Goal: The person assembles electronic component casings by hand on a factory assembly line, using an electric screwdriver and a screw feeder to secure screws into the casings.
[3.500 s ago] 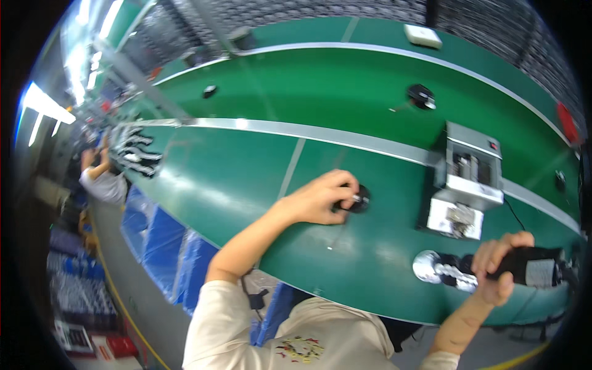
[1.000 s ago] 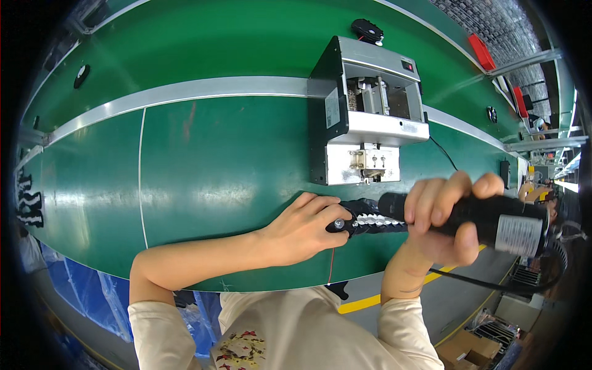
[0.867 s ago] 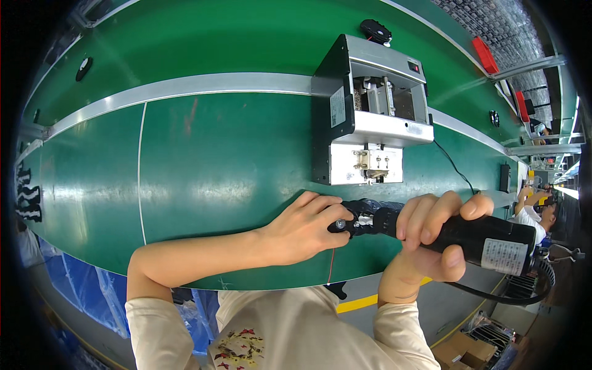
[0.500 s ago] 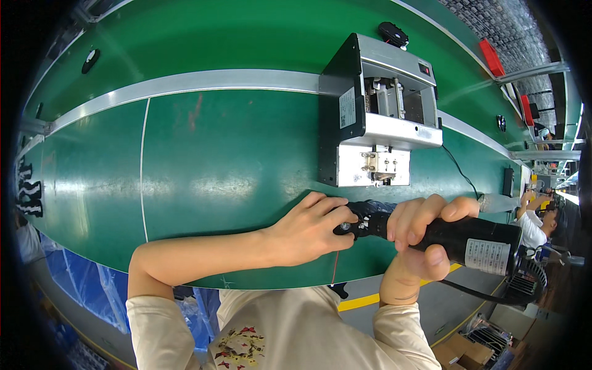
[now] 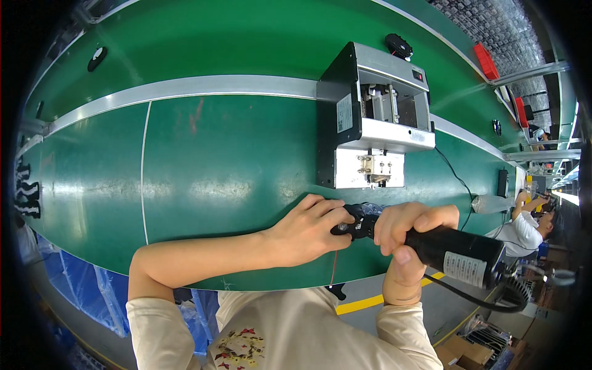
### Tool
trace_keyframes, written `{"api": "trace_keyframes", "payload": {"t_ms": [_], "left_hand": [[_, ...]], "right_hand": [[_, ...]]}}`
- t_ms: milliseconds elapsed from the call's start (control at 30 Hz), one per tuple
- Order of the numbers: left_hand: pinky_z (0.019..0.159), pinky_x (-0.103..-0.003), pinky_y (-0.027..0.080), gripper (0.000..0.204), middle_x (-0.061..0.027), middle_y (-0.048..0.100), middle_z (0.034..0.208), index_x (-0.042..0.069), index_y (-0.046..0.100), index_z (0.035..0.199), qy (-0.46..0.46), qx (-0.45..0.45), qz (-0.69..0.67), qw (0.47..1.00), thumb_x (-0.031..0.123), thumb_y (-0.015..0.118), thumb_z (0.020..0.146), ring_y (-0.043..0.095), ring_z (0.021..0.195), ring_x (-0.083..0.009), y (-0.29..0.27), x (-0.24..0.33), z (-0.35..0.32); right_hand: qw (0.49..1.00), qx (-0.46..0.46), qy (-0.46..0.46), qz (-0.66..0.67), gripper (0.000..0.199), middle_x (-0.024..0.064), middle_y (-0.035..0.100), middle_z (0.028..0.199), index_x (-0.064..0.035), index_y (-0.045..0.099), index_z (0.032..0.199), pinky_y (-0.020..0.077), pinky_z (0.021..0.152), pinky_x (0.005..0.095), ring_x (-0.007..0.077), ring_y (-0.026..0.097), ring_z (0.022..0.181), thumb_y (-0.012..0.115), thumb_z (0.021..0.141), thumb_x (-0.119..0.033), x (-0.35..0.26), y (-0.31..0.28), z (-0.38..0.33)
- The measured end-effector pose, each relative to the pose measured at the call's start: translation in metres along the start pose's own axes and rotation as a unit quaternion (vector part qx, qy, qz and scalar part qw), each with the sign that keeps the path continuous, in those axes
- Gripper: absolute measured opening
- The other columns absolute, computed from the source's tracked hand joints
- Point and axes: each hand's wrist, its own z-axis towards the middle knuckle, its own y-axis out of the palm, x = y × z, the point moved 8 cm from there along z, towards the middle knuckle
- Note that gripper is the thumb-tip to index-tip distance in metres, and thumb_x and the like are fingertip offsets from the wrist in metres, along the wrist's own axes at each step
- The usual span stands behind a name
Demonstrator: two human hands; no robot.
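Observation:
My right hand is wrapped round a black electric screwdriver with a white label and a coiled cable at its rear end. The tool lies aslant, its front end toward my left hand. Fingers of my left hand are closed on a small black part at the bench's near side, pressing it from the left. A thin reddish wire hangs below that part over the bench edge. The screwdriver's front end meets the part, but its tip cannot be made out behind my fingers.
A silver and black box-shaped machine stands just beyond my hands on the green bench. Near it lies a clear plastic bottle. The conveyor behind carries several black parts. A person in white sits at far right.
My right hand has moved left with the screwdriver, closer to the part, and the tool's rear end has dropped lower. My left hand has barely moved.

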Motion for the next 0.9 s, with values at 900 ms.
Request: {"api": "trace_keyframes", "payload": {"t_ms": [900], "left_hand": [[0.091,-0.040,0.038,0.022,-0.0046,0.057,0.109,0.016,0.067,0.093,0.005,-0.015,0.009,1.000,0.013,0.065,0.072,0.053,0.110,-0.0255,0.001,-0.002,-0.002]], "right_hand": [[0.996,0.028,-0.079,0.020,0.047,0.0054,0.047,0.064,-0.0093,0.035,0.116,0.0422,0.045,0.0311,0.0165,0.047,0.044,0.063,0.079,-0.005,-0.030,-0.009,0.022]]}}
